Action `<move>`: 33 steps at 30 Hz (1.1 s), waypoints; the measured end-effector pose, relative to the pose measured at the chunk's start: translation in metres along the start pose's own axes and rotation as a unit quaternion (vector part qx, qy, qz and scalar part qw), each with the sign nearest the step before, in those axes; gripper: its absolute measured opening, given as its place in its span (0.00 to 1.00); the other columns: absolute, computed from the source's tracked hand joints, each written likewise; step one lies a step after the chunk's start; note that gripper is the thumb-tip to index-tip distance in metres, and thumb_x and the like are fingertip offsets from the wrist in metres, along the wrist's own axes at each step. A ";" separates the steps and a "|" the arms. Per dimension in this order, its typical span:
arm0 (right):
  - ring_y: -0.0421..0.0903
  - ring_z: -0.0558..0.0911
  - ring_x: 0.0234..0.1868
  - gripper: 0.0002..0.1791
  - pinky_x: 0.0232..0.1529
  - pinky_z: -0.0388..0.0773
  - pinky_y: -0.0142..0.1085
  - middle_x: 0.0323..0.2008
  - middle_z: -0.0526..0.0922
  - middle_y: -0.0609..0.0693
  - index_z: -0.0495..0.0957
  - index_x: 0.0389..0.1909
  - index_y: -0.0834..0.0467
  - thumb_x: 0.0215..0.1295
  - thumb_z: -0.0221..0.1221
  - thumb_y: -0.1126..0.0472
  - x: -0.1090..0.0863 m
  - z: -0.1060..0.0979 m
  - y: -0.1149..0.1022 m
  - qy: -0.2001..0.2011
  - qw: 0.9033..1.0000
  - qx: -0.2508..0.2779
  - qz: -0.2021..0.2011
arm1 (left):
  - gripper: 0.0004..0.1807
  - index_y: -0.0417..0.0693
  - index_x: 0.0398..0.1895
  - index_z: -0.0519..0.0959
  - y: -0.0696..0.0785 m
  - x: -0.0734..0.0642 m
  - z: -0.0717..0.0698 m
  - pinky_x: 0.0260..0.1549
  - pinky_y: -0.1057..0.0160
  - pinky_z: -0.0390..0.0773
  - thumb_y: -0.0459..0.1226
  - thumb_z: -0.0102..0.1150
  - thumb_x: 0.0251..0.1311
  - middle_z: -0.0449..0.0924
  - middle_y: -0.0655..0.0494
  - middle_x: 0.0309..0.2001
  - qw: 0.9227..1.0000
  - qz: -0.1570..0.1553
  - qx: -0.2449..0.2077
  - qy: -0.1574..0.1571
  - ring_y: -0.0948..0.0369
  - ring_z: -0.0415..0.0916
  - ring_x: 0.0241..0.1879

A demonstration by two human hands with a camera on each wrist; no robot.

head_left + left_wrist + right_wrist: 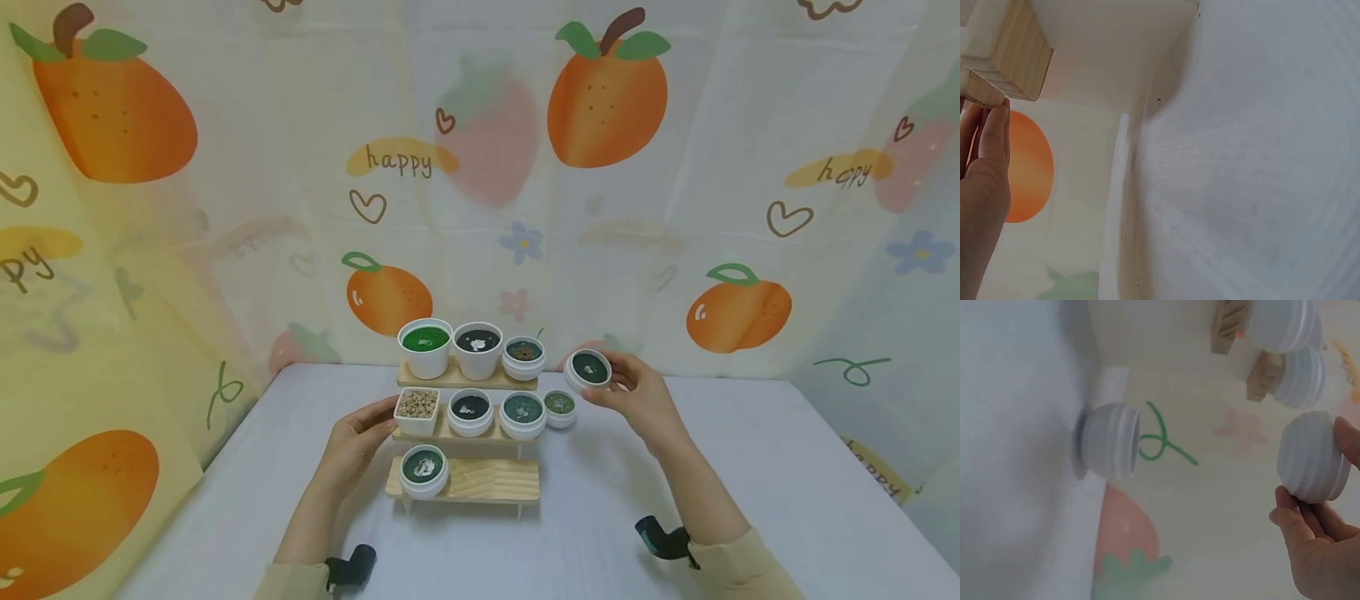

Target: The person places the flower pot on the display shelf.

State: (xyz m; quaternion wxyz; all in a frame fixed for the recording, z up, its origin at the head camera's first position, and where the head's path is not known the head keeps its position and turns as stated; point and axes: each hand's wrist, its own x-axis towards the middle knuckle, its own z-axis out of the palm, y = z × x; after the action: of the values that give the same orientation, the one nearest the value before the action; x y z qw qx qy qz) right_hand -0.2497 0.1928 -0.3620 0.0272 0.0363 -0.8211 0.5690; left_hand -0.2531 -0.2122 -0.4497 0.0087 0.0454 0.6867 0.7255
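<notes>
My right hand (630,396) holds a small ribbed white round pot (577,379) with a dark green top, raised and tilted. In the right wrist view, thumb and fingers grip the pot (1310,457) by its sides. My left hand (352,450) is at the left end of the middle wooden shelf (442,433), beside a square white pot (417,423) of beige pebbles. In the left wrist view its fairly straight fingers (992,134) touch the wooden end (984,92). A small green-topped pot (559,410) stands on the table, right of the middle shelf.
The top shelf (465,377) bears a green-filled cup (425,354), a dark-filled cup (477,358) and a round pot (523,360). Two more round pots (471,414) are on the middle shelf. One pot (423,473) sits left on the lowest shelf (495,482). A patterned cloth (480,275) hangs behind.
</notes>
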 end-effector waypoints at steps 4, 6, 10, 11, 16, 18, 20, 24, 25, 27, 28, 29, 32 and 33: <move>0.53 0.70 0.71 0.41 0.73 0.66 0.42 0.68 0.72 0.56 0.64 0.71 0.57 0.56 0.71 0.59 -0.005 0.004 -0.008 -0.006 1.000 0.005 -0.019 | 0.28 0.28 0.68 0.65 0.000 0.000 0.000 0.54 0.77 0.78 0.28 0.55 0.65 0.82 0.75 0.47 1.000 -0.002 0.000 0.002 0.75 0.78 0.51; 0.52 0.71 0.70 0.40 0.72 0.66 0.40 0.67 0.73 0.55 0.66 0.70 0.56 0.56 0.71 0.58 -0.008 0.006 -0.011 -0.009 0.999 0.009 -0.031 | 0.28 0.28 0.68 0.65 0.000 0.000 -0.001 0.54 0.77 0.78 0.28 0.55 0.65 0.82 0.75 0.47 1.000 -0.001 0.001 0.001 0.75 0.78 0.51; 0.51 0.72 0.69 0.38 0.71 0.66 0.38 0.66 0.74 0.55 0.68 0.67 0.56 0.55 0.71 0.60 -0.014 0.012 -0.019 -0.021 0.998 0.022 -0.054 | 0.29 0.27 0.68 0.64 0.001 0.000 -0.001 0.54 0.77 0.78 0.28 0.55 0.65 0.82 0.75 0.46 1.000 0.003 -0.002 -0.003 0.74 0.78 0.51; 0.51 0.72 0.69 0.38 0.71 0.66 0.38 0.65 0.74 0.55 0.68 0.67 0.57 0.55 0.71 0.61 -0.015 0.013 -0.020 -0.025 0.998 0.025 -0.061 | 0.29 0.27 0.68 0.64 0.001 0.000 -0.001 0.54 0.77 0.78 0.28 0.55 0.65 0.82 0.75 0.46 1.000 0.005 -0.001 -0.004 0.74 0.78 0.51; 0.49 0.74 0.66 0.37 0.69 0.68 0.35 0.63 0.75 0.57 0.69 0.66 0.59 0.54 0.71 0.64 -0.021 0.021 -0.027 -0.044 0.995 0.034 -0.081 | 0.29 0.26 0.68 0.64 0.001 -0.001 -0.001 0.54 0.78 0.78 0.29 0.56 0.65 0.82 0.76 0.46 1.000 0.008 0.002 -0.010 0.74 0.78 0.51; 0.49 0.74 0.65 0.37 0.69 0.69 0.34 0.63 0.75 0.56 0.70 0.65 0.58 0.53 0.72 0.65 -0.024 0.024 -0.029 -0.052 0.994 0.038 -0.085 | 0.29 0.27 0.68 0.65 0.001 -0.001 -0.001 0.54 0.78 0.78 0.29 0.57 0.65 0.82 0.76 0.46 1.000 0.008 0.003 -0.006 0.74 0.78 0.51; 0.49 0.74 0.65 0.37 0.68 0.69 0.33 0.63 0.75 0.55 0.71 0.65 0.56 0.52 0.72 0.64 -0.027 0.027 -0.032 -0.061 0.994 0.040 -0.087 | 0.28 0.28 0.68 0.65 0.001 -0.001 -0.001 0.54 0.78 0.78 0.29 0.56 0.65 0.82 0.76 0.47 1.000 0.006 0.002 -0.005 0.75 0.78 0.51; 0.52 0.74 0.66 0.38 0.68 0.70 0.34 0.62 0.76 0.55 0.71 0.65 0.56 0.50 0.74 0.64 -0.034 0.033 -0.036 -0.081 0.991 0.042 -0.094 | 0.28 0.28 0.67 0.66 0.001 -0.001 -0.001 0.54 0.77 0.78 0.29 0.57 0.65 0.82 0.75 0.47 1.000 0.008 0.002 -0.004 0.75 0.78 0.51; 0.53 0.74 0.66 0.38 0.68 0.70 0.33 0.62 0.76 0.56 0.71 0.65 0.57 0.50 0.74 0.64 -0.036 0.035 -0.037 -0.086 0.991 0.043 -0.095 | 0.28 0.28 0.67 0.66 0.000 -0.001 -0.001 0.54 0.77 0.78 0.29 0.56 0.65 0.82 0.75 0.47 1.000 0.008 0.002 -0.006 0.75 0.78 0.51; 0.53 0.74 0.67 0.39 0.67 0.71 0.31 0.62 0.76 0.56 0.71 0.65 0.58 0.49 0.74 0.64 -0.039 0.038 -0.039 -0.098 0.989 0.048 -0.100 | 0.28 0.28 0.67 0.66 0.000 0.000 -0.001 0.54 0.77 0.78 0.29 0.57 0.65 0.82 0.75 0.47 1.000 0.009 0.002 -0.005 0.75 0.78 0.51; 0.52 0.74 0.67 0.39 0.67 0.71 0.31 0.62 0.76 0.56 0.71 0.65 0.58 0.49 0.74 0.64 -0.040 0.040 -0.040 -0.103 0.988 0.050 -0.104 | 0.28 0.28 0.67 0.66 -0.001 0.000 -0.001 0.54 0.77 0.78 0.29 0.57 0.65 0.82 0.75 0.47 1.000 0.009 0.003 -0.005 0.75 0.78 0.51; 0.52 0.74 0.66 0.39 0.67 0.71 0.30 0.62 0.76 0.56 0.71 0.65 0.58 0.49 0.74 0.65 -0.041 0.041 -0.040 -0.108 0.987 0.053 -0.108 | 0.28 0.28 0.67 0.66 -0.001 0.000 -0.001 0.54 0.77 0.78 0.29 0.57 0.65 0.82 0.75 0.47 1.000 0.008 0.002 -0.005 0.74 0.78 0.51; 0.50 0.75 0.65 0.39 0.67 0.71 0.27 0.62 0.77 0.55 0.72 0.64 0.56 0.48 0.74 0.65 -0.046 0.046 -0.041 -0.125 0.983 0.060 -0.119 | 0.29 0.28 0.68 0.65 -0.001 0.000 -0.001 0.54 0.77 0.78 0.29 0.57 0.65 0.82 0.75 0.47 1.000 0.004 -0.001 -0.003 0.74 0.78 0.51; 0.49 0.76 0.65 0.39 0.67 0.71 0.27 0.61 0.77 0.54 0.72 0.64 0.55 0.48 0.75 0.64 -0.048 0.047 -0.041 -0.131 0.982 0.061 -0.123 | 0.28 0.29 0.67 0.66 -0.001 0.000 -0.001 0.54 0.77 0.78 0.29 0.57 0.65 0.82 0.75 0.47 1.000 0.003 -0.001 -0.001 0.74 0.78 0.51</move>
State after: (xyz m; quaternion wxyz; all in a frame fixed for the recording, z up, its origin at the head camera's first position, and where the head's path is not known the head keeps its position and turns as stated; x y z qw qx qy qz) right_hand -0.1987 0.1352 -0.3442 -0.0132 0.2125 -0.7704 0.6009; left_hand -0.2537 -0.2131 -0.4505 0.0069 0.0481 0.6856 0.7263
